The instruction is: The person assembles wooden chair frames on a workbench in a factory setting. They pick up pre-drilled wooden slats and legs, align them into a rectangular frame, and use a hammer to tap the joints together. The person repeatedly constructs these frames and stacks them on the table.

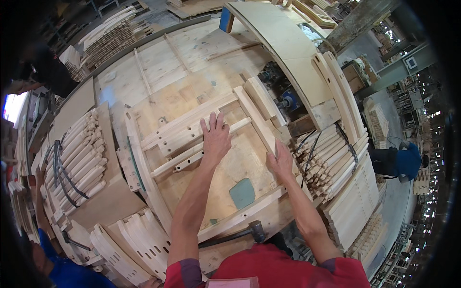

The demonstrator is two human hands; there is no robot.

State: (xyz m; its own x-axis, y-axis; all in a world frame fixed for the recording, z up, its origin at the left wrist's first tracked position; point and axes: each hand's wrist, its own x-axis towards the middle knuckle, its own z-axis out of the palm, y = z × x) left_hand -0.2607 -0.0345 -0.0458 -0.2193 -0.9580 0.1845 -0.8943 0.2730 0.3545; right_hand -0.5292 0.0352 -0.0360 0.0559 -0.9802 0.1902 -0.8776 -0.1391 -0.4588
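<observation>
The wooden frame assembly (192, 139) lies flat at the centre of the plywood bench (158, 67) and serves as the reference for all positions below. The left hand (215, 137) rests palm down with fingers extended and slightly spread on the frame's middle cross rails (192, 156); it presses on them and grips nothing. The right hand (280, 161) lies open against the frame's right side rail (257, 120), fingers together along the rail's outer edge, holding nothing closed in its grasp. The cross rails run between the curved left side rail (139, 158) and the right side rail, and show rows of drilled holes. A green patch (242, 193) lies on the bench below the frame, between the two forearms. A hammer (240, 233) lies at the near edge of the bench, below the frame, its dark head pointing right. To the left of the frame, a strapped bundle of turned wooden parts (79, 158) sits on a stack. To the right of the frame, a second strapped bundle of wooden parts (331, 158) rests just beside the right hand. Below and left of the frame, curved slotted back pieces (137, 247) are stacked.
</observation>
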